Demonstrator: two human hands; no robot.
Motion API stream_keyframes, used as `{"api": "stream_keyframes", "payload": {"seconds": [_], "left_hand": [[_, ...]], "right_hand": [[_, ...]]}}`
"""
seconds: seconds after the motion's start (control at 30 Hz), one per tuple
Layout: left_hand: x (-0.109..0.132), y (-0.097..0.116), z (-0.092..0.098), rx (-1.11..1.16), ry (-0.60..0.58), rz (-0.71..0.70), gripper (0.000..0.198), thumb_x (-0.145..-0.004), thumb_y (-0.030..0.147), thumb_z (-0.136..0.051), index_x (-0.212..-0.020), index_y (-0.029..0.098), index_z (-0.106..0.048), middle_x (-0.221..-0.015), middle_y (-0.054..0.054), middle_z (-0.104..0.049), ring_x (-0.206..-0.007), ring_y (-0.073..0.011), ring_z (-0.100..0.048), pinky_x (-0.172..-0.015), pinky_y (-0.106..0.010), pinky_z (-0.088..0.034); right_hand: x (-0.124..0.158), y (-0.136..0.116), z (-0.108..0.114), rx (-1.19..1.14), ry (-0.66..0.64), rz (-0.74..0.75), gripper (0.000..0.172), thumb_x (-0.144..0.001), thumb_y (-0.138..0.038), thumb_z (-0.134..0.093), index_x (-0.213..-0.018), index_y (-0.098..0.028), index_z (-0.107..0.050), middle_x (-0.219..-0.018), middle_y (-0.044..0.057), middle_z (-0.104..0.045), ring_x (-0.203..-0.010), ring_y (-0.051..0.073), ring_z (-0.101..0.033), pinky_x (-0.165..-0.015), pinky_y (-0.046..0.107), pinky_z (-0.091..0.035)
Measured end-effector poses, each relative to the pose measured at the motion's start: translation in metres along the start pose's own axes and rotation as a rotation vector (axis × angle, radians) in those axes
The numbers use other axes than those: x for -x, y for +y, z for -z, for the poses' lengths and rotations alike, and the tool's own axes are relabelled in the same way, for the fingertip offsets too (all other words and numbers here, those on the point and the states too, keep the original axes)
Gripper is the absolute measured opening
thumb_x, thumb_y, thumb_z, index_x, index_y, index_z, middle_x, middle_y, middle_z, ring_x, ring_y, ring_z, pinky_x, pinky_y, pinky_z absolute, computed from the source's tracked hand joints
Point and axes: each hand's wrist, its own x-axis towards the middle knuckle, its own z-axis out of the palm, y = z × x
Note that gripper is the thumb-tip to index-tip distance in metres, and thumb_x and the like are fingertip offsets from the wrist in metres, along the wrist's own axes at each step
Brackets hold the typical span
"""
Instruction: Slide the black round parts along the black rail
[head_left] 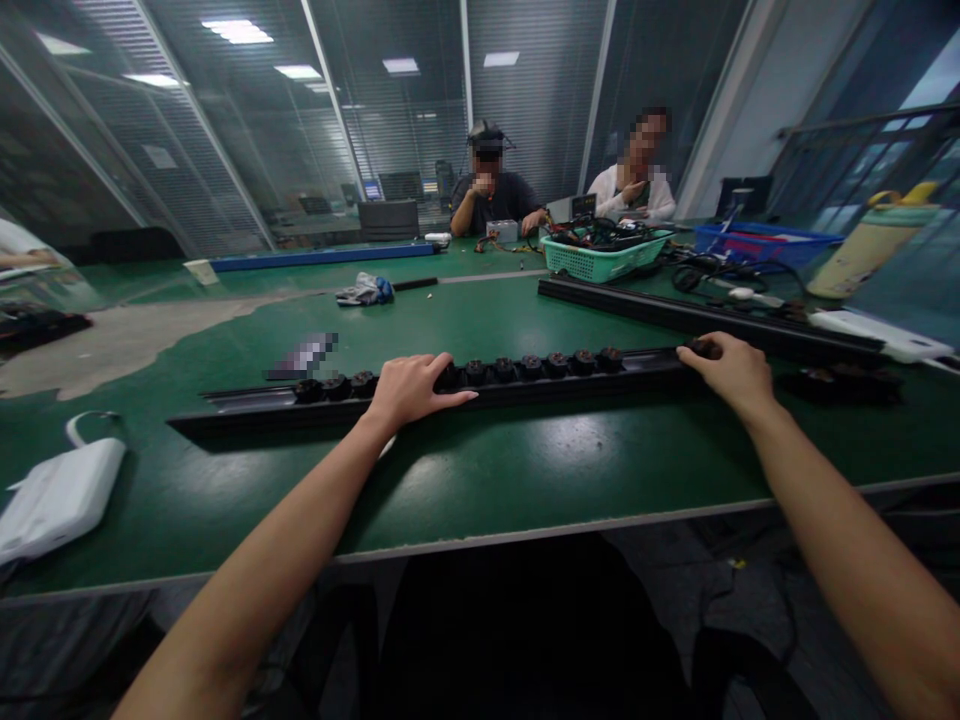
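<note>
Head view, taking twelve as straight ahead of the person: a long black rail (255, 425) lies across the table (487, 500) from about eleven to one, probably set crosswise so that both hands can reach along it. A row of small black modules (530, 366) sits along its channel, close together, and their even line suggests that the channel keeps them aligned. The left hand (409, 388), just to the eleven side of twelve, lies over the rail with its thumb stretched along the near edge, perhaps to steady it; its far fingertips are hidden, so whether that grip closes on anything is unclear. At one o'clock the right hand (739, 372) has its grip closed on a dark end piece (703, 349) at the rail's right end, beyond a stretch of channel with no modules, seemingly with the fingertips so that the piece can be controlled finely. A dark clump of parts (844, 385) lies just beside that hand at two, likely placed within easy reach. A second black rail (675, 318) rests farther off at one, out of the way of the forearms, and a green basket (592, 262) of cables stands beyond it
</note>
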Motion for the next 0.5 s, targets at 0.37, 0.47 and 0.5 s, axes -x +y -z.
{"api": "stream_keyframes", "payload": {"seconds": [0.37, 0.47, 0.5], "left_hand": [[0.000, 0.000, 0.001, -0.002, -0.006, 0.001, 0.080, -0.078, 0.085, -0.027, -0.115, 0.022, -0.060, -0.094, -0.008, -0.071, -0.083, -0.0262, -0.065, -0.061, -0.030, -0.029], [0.001, 0.000, 0.001, 0.004, -0.010, 0.003, 0.081, -0.078, 0.085, -0.027, -0.116, 0.022, -0.060, -0.095, -0.009, -0.071, -0.084, -0.0259, -0.065, -0.062, -0.030, -0.030], [0.001, 0.000, 0.001, 0.005, -0.011, 0.003, 0.081, -0.078, 0.086, -0.027, -0.116, 0.022, -0.060, -0.096, -0.009, -0.071, -0.084, -0.0258, -0.065, -0.062, -0.030, -0.030]], "right_hand": [[-0.004, 0.002, -0.001, 0.042, 0.023, 0.005, 0.053, -0.076, -0.065, -0.052, -0.107, -0.025, -0.067, -0.105, 0.012, -0.070, -0.098, 0.031, -0.062, -0.086, 0.045, -0.042], [-0.017, 0.010, 0.002, -0.004, -0.060, 0.053, 0.051, -0.072, -0.065, -0.056, -0.099, -0.023, -0.067, -0.103, 0.011, -0.070, -0.094, 0.028, -0.061, -0.081, 0.039, -0.044], [-0.022, 0.012, 0.003, -0.028, -0.096, 0.069, 0.050, -0.070, -0.065, -0.058, -0.096, -0.023, -0.066, -0.102, 0.010, -0.070, -0.092, 0.027, -0.061, -0.078, 0.037, -0.044]]}}
